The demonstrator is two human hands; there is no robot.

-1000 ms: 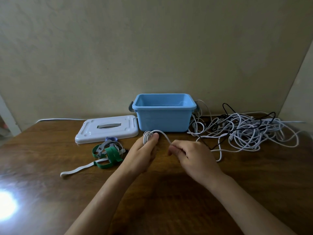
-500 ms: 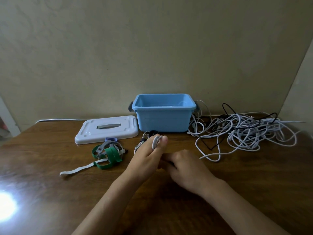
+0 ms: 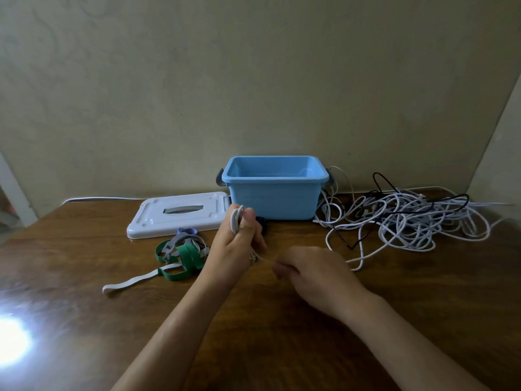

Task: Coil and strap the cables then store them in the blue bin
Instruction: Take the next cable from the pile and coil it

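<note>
My right hand (image 3: 315,273) is nearest, low over the middle of the bench (image 3: 84,320), fingers curled and pinching the white cable (image 3: 263,259) where it runs taut across to the left. A second ago it was up level with the other hand, feeding a loop; now it has dropped toward the near edge and pulled the strand down, so I read this as one more wrap being drawn round the coil.

My left hand (image 3: 239,244) is just beyond and beside it, gripping the coil (image 3: 235,218), thumb pressed over the loops sticking out at the top. The bundle looks thicker than a second ago. Something dark sits at the fingers; can't tell if it's a plug.

Left of that hand, the straps (image 3: 180,256) lie in a green, grey and white heap, untouched, one white tail trailing toward the near left.

Toward the far right corner the cable pile (image 3: 406,221) is still a big tangle, white with a black one in it; the loose end near my right hand has shortened.

Far edge: white lid (image 3: 177,214) flat, blue bin (image 3: 275,190) open beside it. I can't make out any cable in it. Coiling of the first cable is under way, strapping not started.
</note>
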